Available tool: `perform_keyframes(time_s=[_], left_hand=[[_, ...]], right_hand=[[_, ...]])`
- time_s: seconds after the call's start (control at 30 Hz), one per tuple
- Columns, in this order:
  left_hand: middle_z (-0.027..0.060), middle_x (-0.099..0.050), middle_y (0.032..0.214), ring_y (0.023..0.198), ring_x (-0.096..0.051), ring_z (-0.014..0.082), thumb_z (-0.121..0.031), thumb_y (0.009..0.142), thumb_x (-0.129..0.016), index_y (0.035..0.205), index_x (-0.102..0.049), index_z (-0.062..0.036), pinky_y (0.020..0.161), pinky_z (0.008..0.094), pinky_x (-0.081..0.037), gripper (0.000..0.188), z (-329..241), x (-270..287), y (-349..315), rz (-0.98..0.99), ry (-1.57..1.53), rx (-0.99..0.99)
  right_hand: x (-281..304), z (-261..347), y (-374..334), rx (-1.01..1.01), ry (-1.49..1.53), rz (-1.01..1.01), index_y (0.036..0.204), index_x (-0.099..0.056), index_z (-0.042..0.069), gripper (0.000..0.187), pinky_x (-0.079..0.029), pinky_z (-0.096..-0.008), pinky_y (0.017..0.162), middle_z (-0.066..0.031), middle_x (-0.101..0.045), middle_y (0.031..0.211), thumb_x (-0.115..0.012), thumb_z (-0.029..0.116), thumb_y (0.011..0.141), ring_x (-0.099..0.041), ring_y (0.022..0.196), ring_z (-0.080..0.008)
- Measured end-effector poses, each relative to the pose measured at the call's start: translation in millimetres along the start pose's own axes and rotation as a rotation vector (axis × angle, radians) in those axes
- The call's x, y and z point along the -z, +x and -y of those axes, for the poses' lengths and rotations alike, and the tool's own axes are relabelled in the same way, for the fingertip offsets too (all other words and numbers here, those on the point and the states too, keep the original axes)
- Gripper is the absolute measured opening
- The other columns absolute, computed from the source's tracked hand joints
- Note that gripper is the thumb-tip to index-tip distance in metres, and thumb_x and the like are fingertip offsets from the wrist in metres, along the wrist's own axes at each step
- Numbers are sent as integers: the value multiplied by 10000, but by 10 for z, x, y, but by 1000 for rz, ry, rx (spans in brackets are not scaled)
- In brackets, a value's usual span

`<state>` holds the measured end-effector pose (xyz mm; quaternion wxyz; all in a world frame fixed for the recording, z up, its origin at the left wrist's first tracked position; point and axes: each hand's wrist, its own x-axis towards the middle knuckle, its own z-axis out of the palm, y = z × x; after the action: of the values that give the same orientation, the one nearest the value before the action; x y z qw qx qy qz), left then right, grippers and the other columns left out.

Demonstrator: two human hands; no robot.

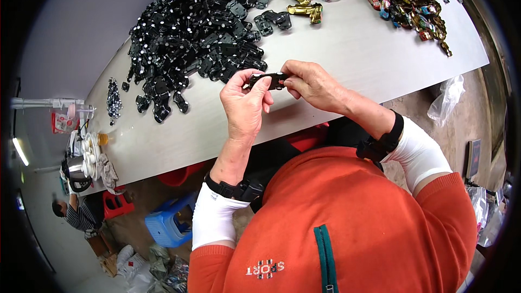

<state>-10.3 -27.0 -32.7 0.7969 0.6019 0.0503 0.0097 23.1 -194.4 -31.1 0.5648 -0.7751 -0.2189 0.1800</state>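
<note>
Between my two hands, just above the table's near part, is a small black toy car chassis (275,82). My left hand (245,100) grips one end of it, with the thumb lying across it. At its other end the fingers of my right hand (310,84) pinch it; whatever small part they may also hold is too small to make out. Beyond my hands, to the left, rises a big pile of black toy car parts (195,27), several with white wheels. A few loose black car bodies (279,20) lie at the pile's right edge.
Gold toy cars (306,11) and a larger colourful heap (391,0) lie at the far right on the white table (358,54). Small shiny parts (114,100) sit at left, near a kettle (79,168). A blue stool (168,222) stands below; a person (87,211) sits beyond.
</note>
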Motion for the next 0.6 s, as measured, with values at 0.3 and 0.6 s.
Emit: perform_keyframes(time_s=[0.3, 0.6], left_hand=[[63, -580, 688, 461, -509, 107, 14, 782, -636, 871, -568, 24, 366, 191, -377, 112, 32, 232, 147, -28, -157, 246], [1, -583, 801, 677, -528, 87, -52, 819, -629, 902, -597, -34, 589, 215, -417, 91, 220, 31, 13, -163, -382, 39]], right_hand=[[266, -10, -49, -237, 417, 251, 1145, -493, -1, 309, -312, -180, 459, 23, -487, 656, -455, 201, 914, -410, 544, -44], [-146, -3, -31, -257, 559, 168, 940, -522, 28, 145, -366, -208, 489, 0, -525, 665, -440, 142, 905, -449, 552, -67]])
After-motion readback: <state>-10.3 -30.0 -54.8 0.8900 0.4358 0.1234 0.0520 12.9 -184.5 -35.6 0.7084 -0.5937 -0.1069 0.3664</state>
